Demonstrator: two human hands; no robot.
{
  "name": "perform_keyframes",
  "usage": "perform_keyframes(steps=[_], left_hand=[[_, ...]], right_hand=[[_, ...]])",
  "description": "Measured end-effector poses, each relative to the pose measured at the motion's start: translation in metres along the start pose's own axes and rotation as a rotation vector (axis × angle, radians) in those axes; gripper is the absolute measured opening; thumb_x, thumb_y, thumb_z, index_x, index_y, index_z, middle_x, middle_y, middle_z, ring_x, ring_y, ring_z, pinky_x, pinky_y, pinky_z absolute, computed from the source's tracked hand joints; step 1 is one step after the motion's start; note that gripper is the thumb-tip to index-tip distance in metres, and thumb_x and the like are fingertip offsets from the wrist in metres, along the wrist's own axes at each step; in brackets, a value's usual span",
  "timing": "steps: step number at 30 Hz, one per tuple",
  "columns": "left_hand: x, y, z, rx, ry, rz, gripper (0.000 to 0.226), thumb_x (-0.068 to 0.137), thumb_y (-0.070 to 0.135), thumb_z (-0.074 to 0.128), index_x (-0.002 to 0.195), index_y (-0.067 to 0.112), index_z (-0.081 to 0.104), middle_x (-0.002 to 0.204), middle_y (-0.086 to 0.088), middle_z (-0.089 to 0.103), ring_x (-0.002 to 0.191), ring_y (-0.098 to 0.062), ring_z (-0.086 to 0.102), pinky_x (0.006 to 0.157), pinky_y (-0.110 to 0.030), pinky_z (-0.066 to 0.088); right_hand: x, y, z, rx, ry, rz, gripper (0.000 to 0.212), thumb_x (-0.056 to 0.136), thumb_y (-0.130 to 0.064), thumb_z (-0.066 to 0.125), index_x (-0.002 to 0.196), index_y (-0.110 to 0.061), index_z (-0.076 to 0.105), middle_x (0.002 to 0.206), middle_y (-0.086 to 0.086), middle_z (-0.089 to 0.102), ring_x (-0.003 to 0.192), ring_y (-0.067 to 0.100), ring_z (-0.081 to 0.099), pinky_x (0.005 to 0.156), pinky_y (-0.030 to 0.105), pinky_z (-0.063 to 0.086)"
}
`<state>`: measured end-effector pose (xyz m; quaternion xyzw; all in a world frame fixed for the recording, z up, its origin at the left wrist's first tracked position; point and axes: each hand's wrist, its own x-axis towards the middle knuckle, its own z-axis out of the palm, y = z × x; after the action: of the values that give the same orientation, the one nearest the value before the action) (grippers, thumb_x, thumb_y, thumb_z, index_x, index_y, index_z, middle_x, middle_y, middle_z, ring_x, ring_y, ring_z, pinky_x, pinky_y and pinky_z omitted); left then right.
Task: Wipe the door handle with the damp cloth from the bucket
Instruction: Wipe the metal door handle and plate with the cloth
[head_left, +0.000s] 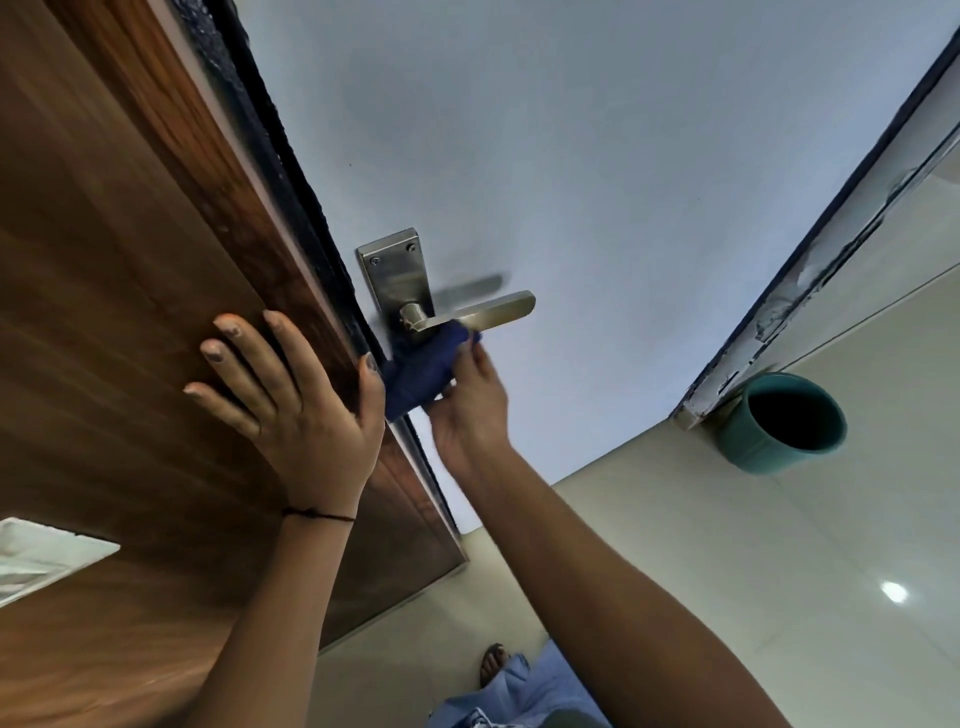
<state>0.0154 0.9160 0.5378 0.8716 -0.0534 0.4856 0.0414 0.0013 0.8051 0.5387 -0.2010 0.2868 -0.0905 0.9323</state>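
Pale door (571, 156): cloth (421, 371) in fingers (470, 358).

Blue cloth (422, 370) bunched under metal door handle (480, 313) — teal bucket (782, 422) aside.

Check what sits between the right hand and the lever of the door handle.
In the head view, the blue cloth lies there: the right hand presses it up against the underside of the door handle, so no bare skin meets the metal.

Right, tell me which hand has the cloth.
The right hand grips the blue cloth under the door handle; the left hand lies flat and empty on the wooden door.
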Motion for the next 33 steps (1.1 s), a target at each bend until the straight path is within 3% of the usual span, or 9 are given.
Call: perform_keyframes(steps=[3,5,10,13,18,23,27,30,33], left_hand=[[-0.001,-0.002,-0.002,-0.015,-0.013,0.024,0.079,0.090,0.040,0.055,0.143,-0.001,0.014,0.140,-0.030,0.016,0.127,-0.048,0.016,0.115,-0.040,-0.017],[-0.001,-0.003,-0.001,-0.027,-0.015,0.038,0.082,0.091,0.041,0.054,0.147,0.001,0.010,0.141,-0.029,0.015,0.129,-0.048,0.013,0.115,-0.040,-0.018],[-0.002,-0.004,0.000,-0.048,-0.032,0.027,0.091,0.092,0.045,0.051,0.149,0.014,-0.013,0.143,-0.027,0.012,0.143,-0.032,-0.016,0.115,-0.040,-0.019],[-0.003,-0.005,0.000,-0.047,-0.013,0.026,0.088,0.093,0.046,0.047,0.149,0.014,-0.012,0.143,-0.026,0.013,0.143,-0.018,-0.029,0.115,-0.041,-0.019],[-0.004,-0.006,0.001,-0.050,-0.001,0.033,0.090,0.092,0.044,0.050,0.150,0.013,-0.011,0.142,-0.027,0.014,0.143,-0.017,-0.029,0.115,-0.041,-0.018],[-0.004,-0.006,-0.001,-0.057,-0.001,0.027,0.088,0.093,0.044,0.050,0.150,0.013,-0.010,0.143,-0.027,0.012,0.143,-0.017,-0.029,0.115,-0.041,-0.018],[-0.003,-0.006,0.000,-0.043,-0.001,0.032,0.089,0.093,0.047,0.048,0.150,0.013,-0.010,0.156,-0.020,-0.011,0.143,-0.018,-0.028,0.115,-0.042,-0.018],[-0.004,-0.006,0.002,-0.045,0.016,0.031,0.091,0.091,0.046,0.052,0.150,0.012,-0.009,0.148,-0.027,0.006,0.143,-0.018,-0.027,0.115,-0.042,-0.018],[-0.003,-0.006,0.002,-0.054,0.025,0.023,0.092,0.091,0.045,0.053,0.150,0.012,-0.009,0.143,-0.027,0.014,0.143,-0.018,-0.027,0.115,-0.041,-0.018]], right_hand=[[-0.006,0.004,0.001,-0.085,-0.008,0.023,0.033,0.097,-0.015,0.050,0.129,-0.009,0.054,0.104,0.001,0.068,0.094,0.017,0.064,0.069,0.028,0.059],[0.002,-0.011,-0.003,-0.089,0.039,-0.032,0.035,0.097,-0.012,0.049,0.131,-0.004,0.052,0.120,0.013,0.065,0.097,0.025,0.063,0.067,0.033,0.058],[0.027,-0.041,-0.014,0.011,0.135,-0.136,0.035,0.097,-0.013,0.050,0.131,-0.004,0.054,0.131,0.022,0.059,0.120,0.042,0.057,0.096,0.053,0.049],[0.021,-0.031,-0.011,-0.011,0.114,-0.130,0.030,0.099,-0.014,0.048,0.124,-0.001,0.057,0.122,0.020,0.064,0.108,0.038,0.063,0.084,0.049,0.055],[-0.002,0.002,0.000,-0.165,0.059,-0.037,0.037,0.097,-0.017,0.051,0.132,-0.005,0.053,0.128,0.013,0.062,0.111,0.029,0.062,0.090,0.037,0.055],[-0.005,-0.003,-0.017,-0.683,0.047,-0.161,0.045,0.085,-0.020,0.069,0.127,-0.015,0.053,0.125,0.005,0.063,0.103,0.019,0.061,0.092,0.030,0.052],[-0.004,-0.029,-0.035,-0.574,0.221,-0.387,0.041,0.086,-0.014,0.068,0.123,-0.016,0.051,0.124,0.009,0.062,0.105,0.022,0.062,0.097,0.040,0.052],[-0.008,-0.045,-0.042,-0.549,0.268,-0.581,0.052,0.086,-0.013,0.068,0.132,-0.022,0.047,0.130,-0.003,0.056,0.114,0.014,0.058,0.094,0.028,0.050],[-0.012,-0.047,-0.032,-0.603,0.210,-0.703,0.051,0.085,-0.006,0.066,0.130,-0.024,0.048,0.128,-0.008,0.053,0.113,0.008,0.056,0.078,0.006,0.048]])
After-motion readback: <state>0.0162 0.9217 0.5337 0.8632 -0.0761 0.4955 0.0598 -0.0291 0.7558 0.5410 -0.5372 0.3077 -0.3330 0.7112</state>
